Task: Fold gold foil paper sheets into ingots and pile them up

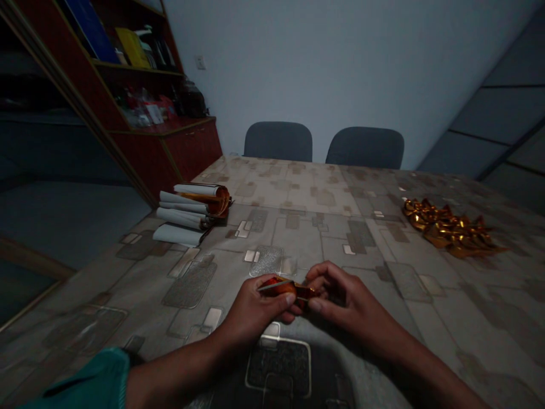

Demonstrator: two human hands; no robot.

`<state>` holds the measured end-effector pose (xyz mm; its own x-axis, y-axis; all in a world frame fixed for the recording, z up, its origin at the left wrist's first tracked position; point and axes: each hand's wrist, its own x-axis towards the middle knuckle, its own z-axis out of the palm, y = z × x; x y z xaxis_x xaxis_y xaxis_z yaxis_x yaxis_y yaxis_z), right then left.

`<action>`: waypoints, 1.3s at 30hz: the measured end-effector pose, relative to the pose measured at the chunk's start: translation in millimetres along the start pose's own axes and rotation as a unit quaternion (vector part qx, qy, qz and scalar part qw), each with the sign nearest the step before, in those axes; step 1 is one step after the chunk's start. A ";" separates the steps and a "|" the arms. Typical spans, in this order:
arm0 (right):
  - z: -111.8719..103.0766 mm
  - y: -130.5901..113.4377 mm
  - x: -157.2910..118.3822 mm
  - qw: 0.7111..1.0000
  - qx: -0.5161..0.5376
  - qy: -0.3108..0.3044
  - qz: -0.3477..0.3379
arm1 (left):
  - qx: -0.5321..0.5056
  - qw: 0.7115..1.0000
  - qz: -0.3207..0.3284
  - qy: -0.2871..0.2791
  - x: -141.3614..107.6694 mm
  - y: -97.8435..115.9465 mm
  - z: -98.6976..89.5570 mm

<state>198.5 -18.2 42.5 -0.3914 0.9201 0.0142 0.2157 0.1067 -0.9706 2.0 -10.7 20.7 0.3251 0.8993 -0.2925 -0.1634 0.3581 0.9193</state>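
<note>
Between my two hands, just above the near part of the table, is a partly folded piece of shiny gold foil paper (284, 288). My left hand (259, 304) grips its left part, thumb on top and fingers beneath. My right hand (340, 292) pinches the right end between thumb and fingertips. A pale edge of the paper shows on the left; the underside is hidden by my fingers. Further left lies a stack of bent gold sheets with pale backs (183, 218). At the right sits a cluster of folded gold foil pieces (453, 227).
A patterned cloth covers the table (306, 187). Beyond its far edge stand two grey chairs, one on the left (278, 141) and one on the right (365, 146), before a pale wall. A reddish wooden cabinet (170, 147) with items on its shelves stands at the back left.
</note>
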 end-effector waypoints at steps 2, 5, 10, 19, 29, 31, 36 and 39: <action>2.3 2.2 0.8 1.000 0.002 0.006 0.010 | -0.005 1.000 0.001 0.002 -0.3 0.6 -0.5; 5.5 6.9 1.6 1.000 -0.013 0.011 0.012 | -0.007 1.000 -0.011 -0.009 -1.1 1.0 -0.8; 7.6 15.4 1.1 0.996 0.087 0.008 0.023 | -0.019 1.000 -0.001 0.006 -0.2 -2.3 -2.4; 15.6 21.9 3.5 0.998 0.035 0.043 0.024 | -0.004 1.000 0.022 0.015 1.9 -6.1 -1.4; 19.4 14.3 4.7 0.997 0.017 0.074 0.008 | -0.015 0.999 0.031 -0.004 -0.2 -7.3 2.9; 18.3 10.9 5.1 0.996 0.010 0.088 0.007 | -0.036 0.999 0.021 0.001 0.6 -7.6 2.8; 18.6 9.5 5.9 0.996 0.004 0.091 0.009 | -0.045 0.999 0.013 0.008 2.9 -8.3 1.8; 19.4 11.9 5.4 0.996 0.024 0.088 0.013 | -0.035 0.999 0.014 0.014 2.4 -7.2 1.8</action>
<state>181.6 -19.3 26.3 -0.2217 0.9748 0.0269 0.1793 0.0679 -0.9814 5.6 -11.5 13.9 0.2940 0.9152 -0.2757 -0.2364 0.3491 0.9068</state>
